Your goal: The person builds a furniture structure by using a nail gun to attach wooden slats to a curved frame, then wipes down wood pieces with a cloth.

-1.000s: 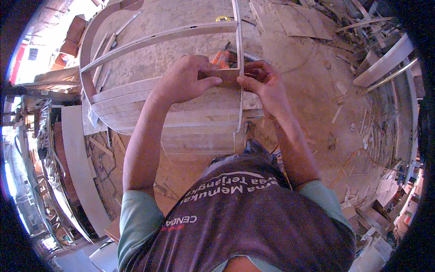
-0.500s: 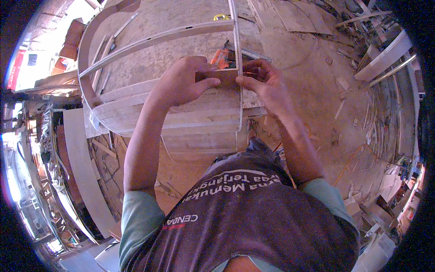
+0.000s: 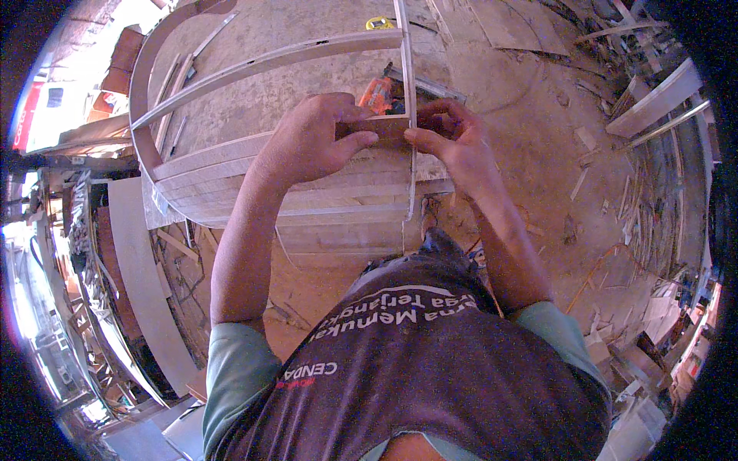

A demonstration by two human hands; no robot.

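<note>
A curved wooden frame with slatted, rounded sides stands in front of me. My left hand is closed on a short wooden slat of it, thumb on the near face and fingers over the top. My right hand pinches the corner where that slat meets the straight end board; its thumb presses the near side and its other fingers curl behind. Just beyond the slat lies an orange and black power tool, partly hidden by the frame.
A yellow tape measure lies farther off inside the frame. Wood scraps and offcuts litter the floor on the right, near a leaning pale board. On the left stand a long pale panel and stacked timber strips.
The view has shifted slightly, so the frame sits a little farther right. Both hands keep the same hold at the slat and corner.
</note>
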